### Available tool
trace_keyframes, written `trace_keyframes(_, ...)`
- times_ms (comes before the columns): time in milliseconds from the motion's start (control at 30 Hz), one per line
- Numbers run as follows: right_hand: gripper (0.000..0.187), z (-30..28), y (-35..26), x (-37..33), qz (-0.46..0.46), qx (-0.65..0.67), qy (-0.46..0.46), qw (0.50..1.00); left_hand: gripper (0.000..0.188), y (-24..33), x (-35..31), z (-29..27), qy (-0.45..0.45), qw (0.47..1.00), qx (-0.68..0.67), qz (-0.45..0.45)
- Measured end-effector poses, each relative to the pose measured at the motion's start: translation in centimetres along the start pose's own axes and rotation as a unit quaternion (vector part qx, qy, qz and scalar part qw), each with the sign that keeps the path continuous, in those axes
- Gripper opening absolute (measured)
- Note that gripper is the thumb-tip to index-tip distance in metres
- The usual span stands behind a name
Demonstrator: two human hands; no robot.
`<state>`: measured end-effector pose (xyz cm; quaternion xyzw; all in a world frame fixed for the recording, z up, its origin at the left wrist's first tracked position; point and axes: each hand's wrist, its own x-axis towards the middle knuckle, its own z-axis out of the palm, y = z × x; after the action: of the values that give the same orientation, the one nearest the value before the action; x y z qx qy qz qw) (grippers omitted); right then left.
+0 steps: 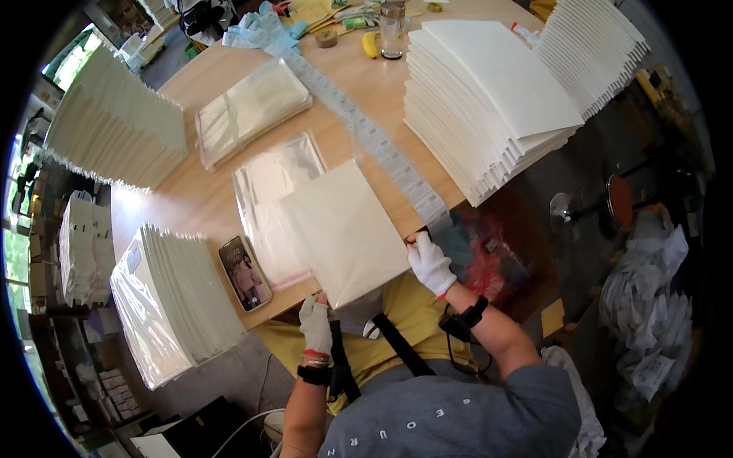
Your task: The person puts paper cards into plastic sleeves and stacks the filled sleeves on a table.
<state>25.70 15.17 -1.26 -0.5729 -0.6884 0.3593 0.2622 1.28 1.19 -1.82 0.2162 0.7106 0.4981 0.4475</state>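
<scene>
A flat white board (347, 229), apparently inside a clear plastic sleeve, lies tilted across the table's near edge. My left hand (314, 324), in a white glove with bare fingertips, is closed at its near left corner. At the right edge, my gloved right hand (430, 263) pinches the same board; the fingertips partly hide the grip. Under and behind the board rests a stack of clear plastic sleeves (279, 172). Close to my right hand, a long strip of printed labels (374, 141) runs back across the table (200, 200).
Tall stacks of white boards (489, 91) stand at the right, with wrapped stacks (183, 298) at the left. A phone (245, 273) lies near the front edge. Farther back are bundled sleeves (252, 111), a glass (392, 30), a banana (371, 44) and a tape roll (326, 38).
</scene>
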Motion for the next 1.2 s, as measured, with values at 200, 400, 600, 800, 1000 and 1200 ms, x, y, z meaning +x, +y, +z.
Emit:
trace_keyframes(200, 0.023, -4.7, 5.5, 2.3, -0.054, -0.051, 0.287, 0.955, 0.016, 1.2, -1.4, -1.2, 0.066, 0.939, 0.241, 0.236)
trace_keyframes(400, 0.018, -7.4, 5.8, 5.2, 0.002, 0.103, -0.006, 0.995, 0.017, 9.7, -0.8, 4.8, -0.122, 0.92, 0.253, 0.274)
trace_keyframes(600, 0.018, -11.8, -1.7, 2.8, -0.052, 0.041, -0.128, 0.99, 0.017, 9.0, 3.4, 15.4, -0.381, 0.858, -0.23, -0.256)
trace_keyframes(800, 0.007, -13.1, -1.7, 2.0, -0.28, -0.036, 0.037, 0.959, 0.027, 11.7, 2.0, 19.4, -0.348, 0.895, -0.171, -0.22)
trace_keyframes(1000, 0.015, -11.8, -9.5, 3.2, -0.274, 0.043, 0.075, 0.958, 0.013, 8.5, 3.9, 18.6, -0.374, 0.89, -0.148, -0.217)
trace_keyframes(1200, 0.02, -3.0, -11.4, 13.7, -0.08, 0.032, -0.095, 0.992, 0.028, 8.1, -0.4, 7.5, -0.175, 0.963, 0.115, 0.172)
